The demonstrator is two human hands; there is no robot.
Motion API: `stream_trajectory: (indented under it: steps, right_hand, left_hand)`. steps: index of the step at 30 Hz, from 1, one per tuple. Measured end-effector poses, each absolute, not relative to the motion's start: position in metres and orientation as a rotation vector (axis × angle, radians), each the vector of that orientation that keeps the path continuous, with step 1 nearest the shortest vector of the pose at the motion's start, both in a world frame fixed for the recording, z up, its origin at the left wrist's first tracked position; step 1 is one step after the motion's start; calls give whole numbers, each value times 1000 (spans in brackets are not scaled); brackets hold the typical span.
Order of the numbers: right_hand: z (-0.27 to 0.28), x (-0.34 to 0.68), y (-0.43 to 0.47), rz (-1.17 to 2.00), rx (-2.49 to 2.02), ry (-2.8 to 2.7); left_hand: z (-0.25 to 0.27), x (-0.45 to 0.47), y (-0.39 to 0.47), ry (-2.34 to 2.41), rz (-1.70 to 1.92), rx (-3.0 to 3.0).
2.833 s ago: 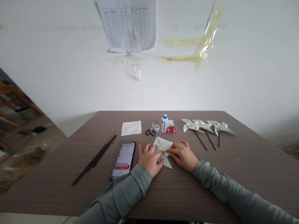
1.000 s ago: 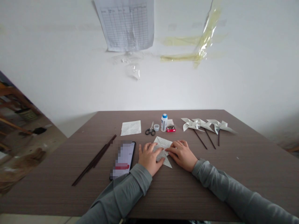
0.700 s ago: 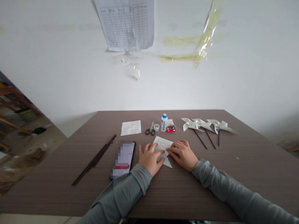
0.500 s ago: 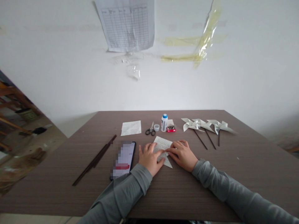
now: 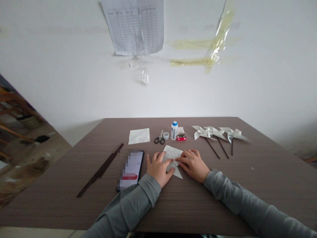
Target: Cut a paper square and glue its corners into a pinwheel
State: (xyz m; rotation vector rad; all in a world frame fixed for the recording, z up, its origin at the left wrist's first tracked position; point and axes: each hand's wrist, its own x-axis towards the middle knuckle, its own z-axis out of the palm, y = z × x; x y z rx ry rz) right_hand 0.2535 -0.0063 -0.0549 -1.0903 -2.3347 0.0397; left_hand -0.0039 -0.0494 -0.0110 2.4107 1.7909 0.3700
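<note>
A piece of printed white paper (image 5: pixel 174 152) with pointed corners lies on the table between my hands. Spread fingers of my left hand (image 5: pixel 160 169) rest on its left side, the index fingertip near the middle. From the other side, my right hand (image 5: pixel 194 166) has its thumb and fingers drawn together on the paper's right edge, close to the left index fingertip. Part of the paper is hidden under both hands. Just beyond it lie scissors (image 5: pixel 159 139), a small clear cup (image 5: pixel 166 135), a white bottle with a blue cap (image 5: pixel 174 131) and a red box (image 5: pixel 181 137) of small metallic pieces.
Three paper pinwheels (image 5: pixel 234 133) on dark sticks lie at the right back. A white sheet (image 5: pixel 139 136) is at the left back. A phone (image 5: pixel 128 178) lies beside my left forearm, with several dark sticks (image 5: pixel 100 170) farther left. The table (image 5: pixel 247 185) meets a wall.
My left index finger has shifted very slightly on the paper, a little apart from the right fingertips. The digits on the phone screen differ. Otherwise the hands and objects stay in place.
</note>
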Motion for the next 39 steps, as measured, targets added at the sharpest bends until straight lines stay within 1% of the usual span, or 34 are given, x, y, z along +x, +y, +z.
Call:
stream_trajectory:
  steps: [6,13,24,29,35,39]
  right_hand:
    - [-58,255,-4,66,-1064,-2322]
    - [-55,256,-5,141,-1098,-2319]
    - [-51,253,-9,53,-1122,-2324]
    - [-48,256,-10,151,-1151,-2302]
    - [-47,260,-8,311,-1045,-2216]
    - [-50,263,-5,301,-1056,-2170]
  left_hand:
    - [-24,-6,-50,1744,493,2503]
    - [-25,-8,-50,1702,452,2461]
    - [-17,-8,-52,1710,447,2421]
    - [-19,-11,-53,1715,478,2427]
    - [-22,-15,-52,1746,489,2401]
    - [-22,-18,-47,1726,444,2367]
